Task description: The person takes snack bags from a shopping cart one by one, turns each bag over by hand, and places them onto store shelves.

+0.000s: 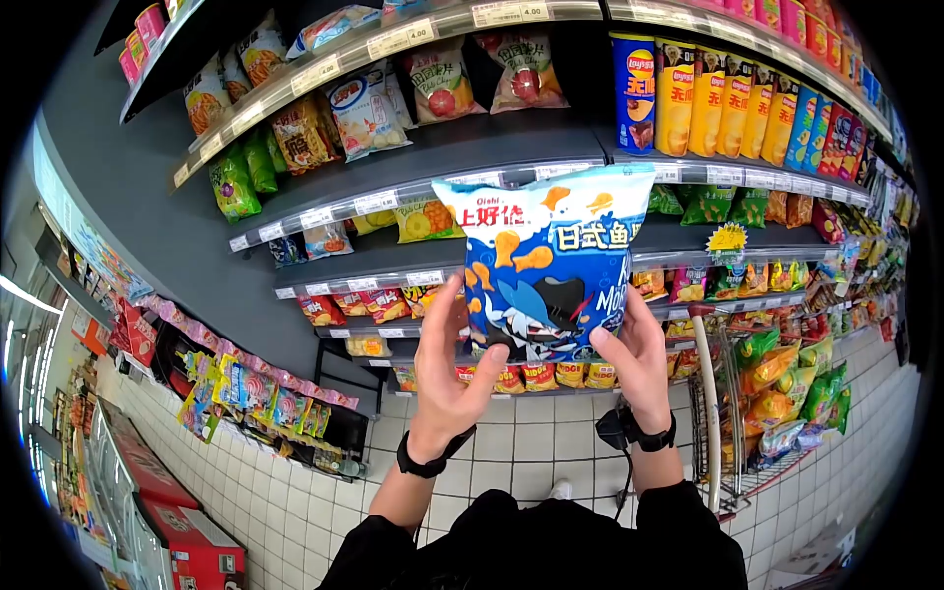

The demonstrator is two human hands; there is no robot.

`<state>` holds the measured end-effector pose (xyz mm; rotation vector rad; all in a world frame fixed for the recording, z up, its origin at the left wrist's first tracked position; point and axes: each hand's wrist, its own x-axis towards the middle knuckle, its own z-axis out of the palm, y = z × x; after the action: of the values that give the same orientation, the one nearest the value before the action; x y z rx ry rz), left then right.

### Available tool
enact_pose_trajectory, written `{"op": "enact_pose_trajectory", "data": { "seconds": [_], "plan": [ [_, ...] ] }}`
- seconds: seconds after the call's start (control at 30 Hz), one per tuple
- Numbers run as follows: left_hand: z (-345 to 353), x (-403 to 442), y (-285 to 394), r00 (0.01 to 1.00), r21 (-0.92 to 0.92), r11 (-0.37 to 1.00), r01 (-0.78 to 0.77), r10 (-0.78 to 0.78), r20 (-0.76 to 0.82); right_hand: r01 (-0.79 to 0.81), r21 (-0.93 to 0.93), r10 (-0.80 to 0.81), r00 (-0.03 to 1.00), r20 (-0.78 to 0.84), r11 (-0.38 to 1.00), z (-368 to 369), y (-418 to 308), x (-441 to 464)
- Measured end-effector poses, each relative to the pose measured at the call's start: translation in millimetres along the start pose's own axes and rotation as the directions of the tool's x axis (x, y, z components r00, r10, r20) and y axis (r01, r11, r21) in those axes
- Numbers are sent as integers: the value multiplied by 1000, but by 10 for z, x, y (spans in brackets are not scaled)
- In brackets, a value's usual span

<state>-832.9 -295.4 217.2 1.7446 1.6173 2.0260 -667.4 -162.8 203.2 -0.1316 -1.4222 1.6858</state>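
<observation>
Between my two hands is an upright blue and white snack bag [536, 261], its printed front turned toward me. Orange fish-shaped pieces and a cartoon figure decorate it. My left hand [452, 364] grips its lower left side, thumb on the front. On the lower right side, my right hand [634, 354] grips it with the thumb also on the front. The fingers behind the bag are partly hidden. Both wrists wear black straps. The bag is held in front of the shelf [423, 157].
Shelves of chip bags [441, 84] and canisters [676, 98] rise ahead. At right stands a shopping cart [710, 413] loaded with snack bags [772, 379]. Hanging packets [251, 383] are at left, above tiled floor [393, 433]. Red and white cases [192, 546] stand at lower left.
</observation>
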Motion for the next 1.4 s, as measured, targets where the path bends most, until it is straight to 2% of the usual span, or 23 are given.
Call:
{"op": "enact_pose_trajectory", "data": {
  "seconds": [0.1,0.33,0.53,0.6,0.63,0.77,0.8,0.87,0.93,1.03,1.13,1.2,1.23,1.27,1.33,1.4],
  "plan": [
    [20,-29,-118,999,-30,998,-54,54,3,-21,4,21,1000,6,1000,-42,44,-7],
    [-17,353,-483,993,-111,987,-119,120,3,95,-81,-95,995,3,992,-50,103,364],
    [-415,842,-719,963,-138,953,-268,266,-37,156,-183,-148,987,58,971,325,23,854],
    [-595,940,-748,968,-169,971,-170,196,154,172,-218,-161,985,65,961,403,40,980],
    [-672,1010,-772,958,-156,973,-172,202,202,179,-230,-168,984,67,957,427,50,1054],
    [-822,1242,-798,928,-67,970,-233,243,283,242,-230,-235,970,57,943,444,115,1293],
    [-820,1289,-823,929,-66,970,-232,241,281,240,-230,-233,971,59,943,442,124,1348],
    [-776,1395,-855,920,-86,957,-276,289,265,343,-296,-350,936,32,891,416,82,1473],
    [-725,1572,-800,917,-88,952,-293,306,254,329,-225,-337,942,3,917,399,-18,1621],
    [-572,1858,-666,918,-91,932,-350,361,167,371,-234,-387,922,-24,899,389,-231,1836],
    [-464,2205,-462,885,-17,892,-451,449,122,470,-281,-499,866,-38,836,380,-525,2121],
    [-408,2430,-350,873,-5,876,-482,480,90,456,-413,-507,862,-17,788,343,-736,2291],
    [-408,2586,-337,829,109,821,-560,555,72,465,-515,-558,829,-31,719,252,-793,2464],
    [-396,2682,-258,831,180,813,-554,552,62,467,-565,-567,824,-1,680,214,-899,2574],
    [-401,2944,-151,828,260,788,-558,552,103,521,-653,-630,772,87,549,220,-1107,2778],
    [-415,3207,-98,835,277,789,-549,533,137,516,-731,-625,765,158,446,245,-1312,2920]
  ]
}}
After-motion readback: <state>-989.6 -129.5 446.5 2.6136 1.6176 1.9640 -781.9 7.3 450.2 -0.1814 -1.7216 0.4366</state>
